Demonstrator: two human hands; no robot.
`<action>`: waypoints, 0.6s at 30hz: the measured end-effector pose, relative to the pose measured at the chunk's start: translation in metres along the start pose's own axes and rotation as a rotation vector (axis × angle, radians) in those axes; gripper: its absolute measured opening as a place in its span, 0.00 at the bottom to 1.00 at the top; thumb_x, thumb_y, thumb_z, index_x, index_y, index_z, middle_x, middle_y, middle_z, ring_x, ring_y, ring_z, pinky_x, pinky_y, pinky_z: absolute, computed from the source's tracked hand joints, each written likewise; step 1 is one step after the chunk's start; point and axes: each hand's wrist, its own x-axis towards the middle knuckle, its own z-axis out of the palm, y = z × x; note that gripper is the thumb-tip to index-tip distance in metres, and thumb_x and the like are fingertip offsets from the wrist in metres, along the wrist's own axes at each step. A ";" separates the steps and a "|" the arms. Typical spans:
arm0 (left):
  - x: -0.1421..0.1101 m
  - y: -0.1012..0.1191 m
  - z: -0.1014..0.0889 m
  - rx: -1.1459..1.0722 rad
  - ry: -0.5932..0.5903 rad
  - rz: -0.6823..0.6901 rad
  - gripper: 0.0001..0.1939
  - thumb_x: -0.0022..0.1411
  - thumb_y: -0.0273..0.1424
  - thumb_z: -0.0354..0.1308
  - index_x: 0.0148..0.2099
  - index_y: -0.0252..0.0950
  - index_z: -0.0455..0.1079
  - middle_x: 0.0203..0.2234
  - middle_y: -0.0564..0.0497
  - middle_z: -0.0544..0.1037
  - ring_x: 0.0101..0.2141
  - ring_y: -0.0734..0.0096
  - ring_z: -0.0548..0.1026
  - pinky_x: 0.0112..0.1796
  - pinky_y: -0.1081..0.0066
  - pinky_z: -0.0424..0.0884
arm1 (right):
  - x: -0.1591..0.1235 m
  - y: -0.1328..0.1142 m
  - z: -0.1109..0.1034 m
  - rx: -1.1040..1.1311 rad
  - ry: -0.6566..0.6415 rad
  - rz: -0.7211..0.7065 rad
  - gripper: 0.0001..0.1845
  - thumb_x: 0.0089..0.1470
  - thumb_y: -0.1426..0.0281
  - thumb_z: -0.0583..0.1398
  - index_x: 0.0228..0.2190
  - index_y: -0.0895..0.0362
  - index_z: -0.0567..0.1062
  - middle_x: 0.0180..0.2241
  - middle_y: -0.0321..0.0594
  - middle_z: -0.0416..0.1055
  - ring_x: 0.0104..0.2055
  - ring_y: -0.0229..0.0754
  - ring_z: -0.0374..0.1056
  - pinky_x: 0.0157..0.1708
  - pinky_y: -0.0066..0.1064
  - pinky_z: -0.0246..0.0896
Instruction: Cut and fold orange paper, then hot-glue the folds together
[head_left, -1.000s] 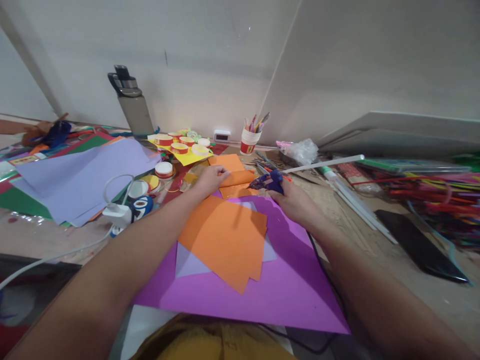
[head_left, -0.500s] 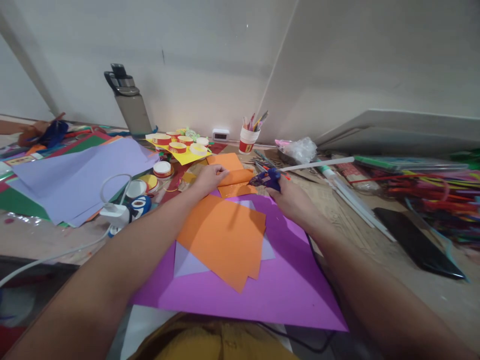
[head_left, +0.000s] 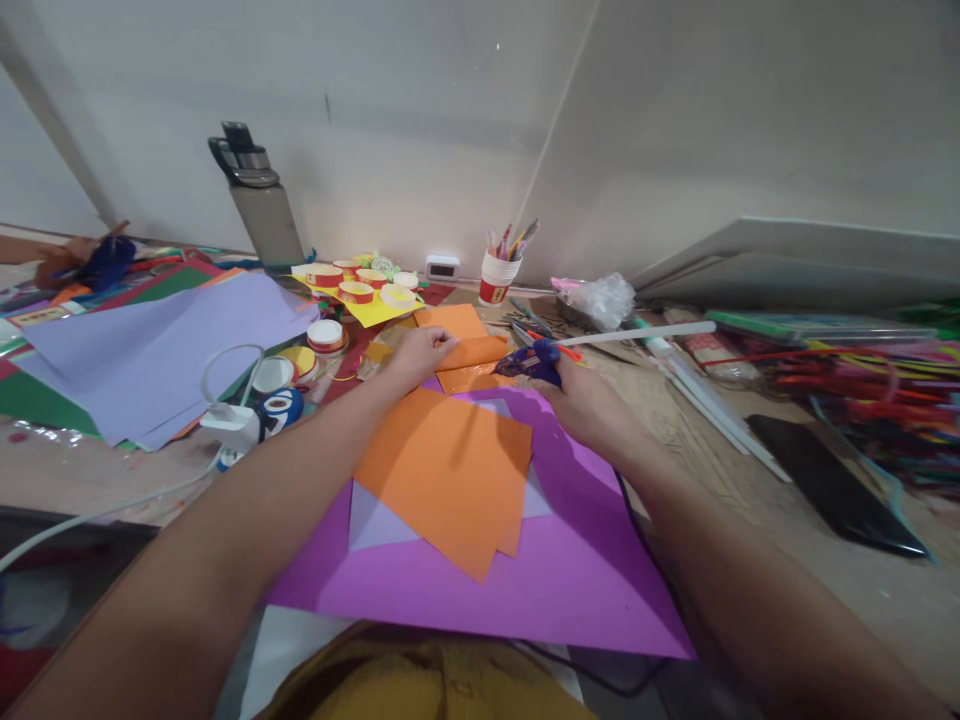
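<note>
My left hand (head_left: pixel 424 355) pinches the left end of an orange paper piece (head_left: pixel 480 351), whose upper part is rolled or folded over. In my right hand (head_left: pixel 581 395) is a dark blue hot glue gun (head_left: pixel 536 361) with a long white glue stick (head_left: pixel 641 332) sticking out of its back. The gun's nozzle sits at the right side of the strip below the fold, where a shiny line shows on the paper. Nearer to me, orange sheets (head_left: pixel 450 470) lie on pale lilac paper (head_left: pixel 375 520) over a large purple sheet (head_left: pixel 480 600).
A grey bottle (head_left: pixel 266 215) and a paper cup of pens (head_left: pixel 499 278) stand by the wall. Lilac sheets (head_left: pixel 165 350) and a power plug (head_left: pixel 232 425) are at left. On the right lie a black phone (head_left: pixel 832 485), spare glue sticks (head_left: pixel 709 405) and coloured pipe cleaners (head_left: pixel 862 380).
The glue gun has moved slightly left and down along the orange paper's lower strip. My left hand stays at the fold.
</note>
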 end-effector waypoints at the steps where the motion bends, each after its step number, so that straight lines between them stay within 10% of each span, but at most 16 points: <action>1: 0.000 0.000 -0.001 0.002 -0.005 0.000 0.13 0.62 0.37 0.54 0.32 0.34 0.75 0.31 0.47 0.81 0.33 0.66 0.74 0.36 0.69 0.66 | 0.001 0.002 -0.001 -0.016 0.010 0.024 0.18 0.61 0.64 0.54 0.49 0.58 0.71 0.45 0.52 0.76 0.46 0.52 0.73 0.39 0.34 0.62; 18: -0.002 0.006 -0.002 0.004 0.009 -0.013 0.12 0.62 0.35 0.55 0.31 0.34 0.74 0.30 0.48 0.80 0.32 0.66 0.73 0.36 0.69 0.66 | 0.008 0.007 -0.001 -0.004 0.045 0.042 0.15 0.60 0.65 0.55 0.46 0.58 0.72 0.42 0.52 0.77 0.42 0.52 0.73 0.35 0.34 0.60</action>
